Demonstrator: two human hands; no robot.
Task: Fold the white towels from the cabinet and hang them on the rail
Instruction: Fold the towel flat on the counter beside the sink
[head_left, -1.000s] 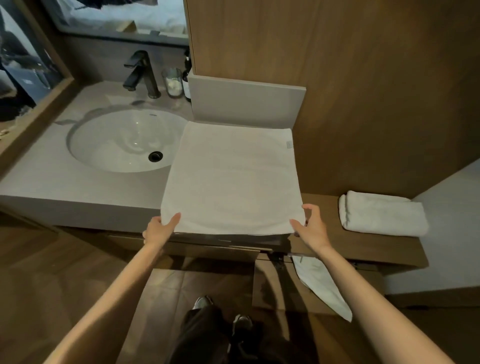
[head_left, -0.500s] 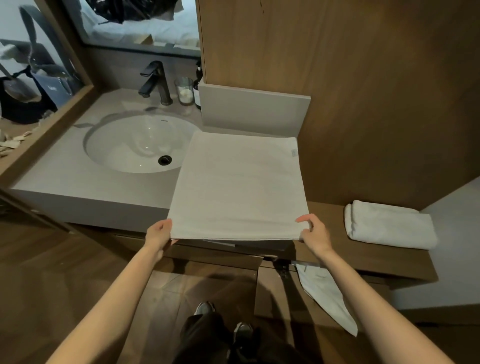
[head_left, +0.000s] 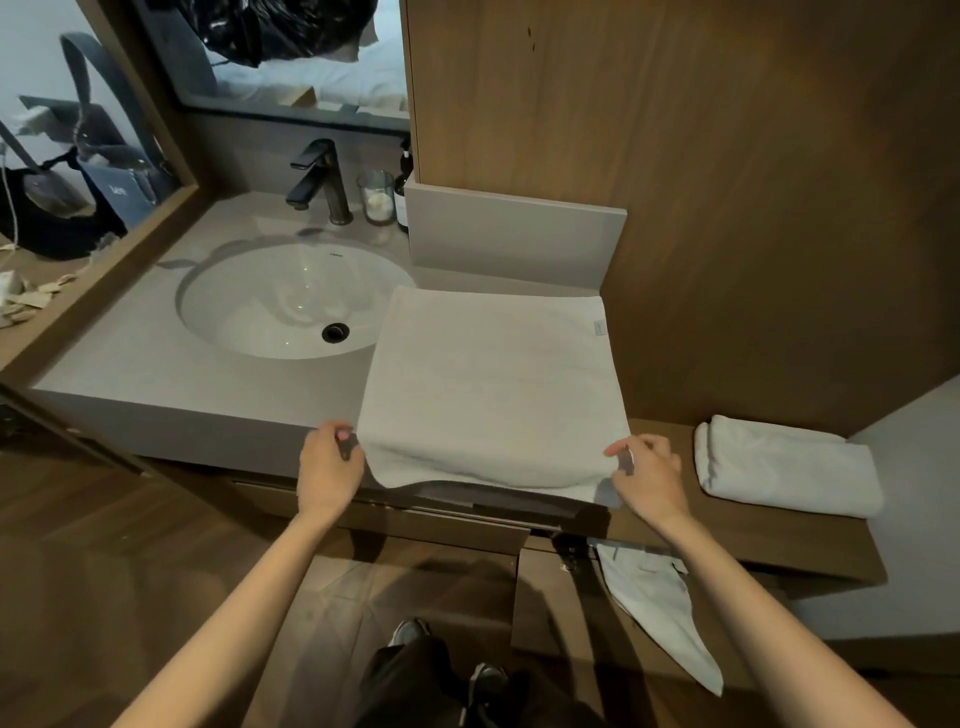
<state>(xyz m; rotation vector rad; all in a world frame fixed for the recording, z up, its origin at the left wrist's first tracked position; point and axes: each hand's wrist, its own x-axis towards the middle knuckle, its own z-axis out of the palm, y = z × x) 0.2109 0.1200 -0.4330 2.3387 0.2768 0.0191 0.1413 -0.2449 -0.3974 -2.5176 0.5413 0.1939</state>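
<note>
Quick tally from my remote seat: I count three white cloths, namely one flat towel (head_left: 493, 384), one folded towel (head_left: 784, 467) and one hanging cloth (head_left: 660, 608). Two hands, the left hand (head_left: 327, 467) and the right hand (head_left: 649, 473). One basin (head_left: 260, 306), one black faucet (head_left: 319, 179), one glass (head_left: 376, 197), one dark bottle (head_left: 402, 195), two shoes (head_left: 410, 631) (head_left: 485, 675).

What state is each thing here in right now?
Flat towel: spread on the counter, near edge lifted.
Left hand: pinches its near left corner.
Right hand: pinches its near right corner.
Folded towel: lies on the wooden shelf.
Hanging cloth: dangles below the shelf.
Tap: no water running.
</note>
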